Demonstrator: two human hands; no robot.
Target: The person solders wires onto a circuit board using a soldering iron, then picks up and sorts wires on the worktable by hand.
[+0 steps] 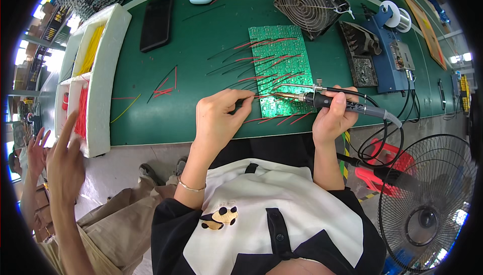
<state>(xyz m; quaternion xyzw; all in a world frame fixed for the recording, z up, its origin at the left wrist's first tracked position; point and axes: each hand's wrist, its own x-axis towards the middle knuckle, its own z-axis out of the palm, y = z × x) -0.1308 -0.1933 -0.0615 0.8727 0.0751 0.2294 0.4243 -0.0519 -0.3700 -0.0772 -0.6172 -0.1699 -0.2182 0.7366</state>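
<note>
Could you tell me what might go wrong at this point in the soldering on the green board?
1. The left hand pinches a wire right beside the tip of the soldering iron held in the right hand; a slip could burn the fingertips.
2. Many loose red and black wires lie across the circuit board; the tip might scorch one.
3. The iron's cable hangs off the table edge and could snag.
</note>
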